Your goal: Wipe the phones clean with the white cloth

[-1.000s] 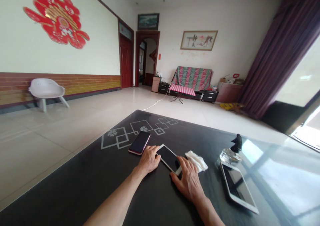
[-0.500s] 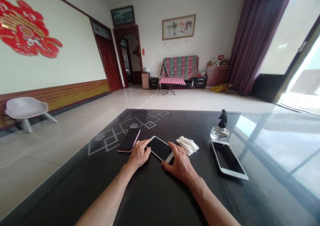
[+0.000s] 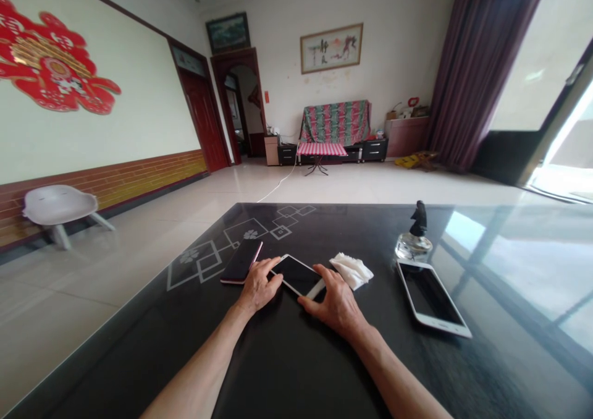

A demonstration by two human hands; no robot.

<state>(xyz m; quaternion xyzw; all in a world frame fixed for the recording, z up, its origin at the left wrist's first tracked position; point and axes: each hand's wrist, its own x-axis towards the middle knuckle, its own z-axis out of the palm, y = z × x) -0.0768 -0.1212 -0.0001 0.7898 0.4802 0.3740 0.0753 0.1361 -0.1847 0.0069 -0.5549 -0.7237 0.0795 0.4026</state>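
Note:
A white-framed smartphone [image 3: 298, 275] with a dark screen is between my two hands, low over the black table [image 3: 282, 369]. My left hand [image 3: 259, 286] grips its left end with thumb and fingers. Around the right end, my right hand [image 3: 336, 298] has its thumb at the near edge and its fingers at the far edge. A dark notebook-like item [image 3: 241, 261] with a pinkish edge lies just beyond my left hand. Crumpled white tissue [image 3: 353, 270] rests just past my right hand. Whether the phone touches the tabletop is hard to make out.
On the right of the table lies a larger white phone or tablet [image 3: 433, 297], with a clear spray bottle [image 3: 414, 246] with a black top behind it. A white chair [image 3: 62, 207] stands on the floor at left. Farther back is a small striped table [image 3: 322, 149].
The view has shifted slightly, so things on the table appear a little farther right. Both hands keep the same hold on the smartphone.

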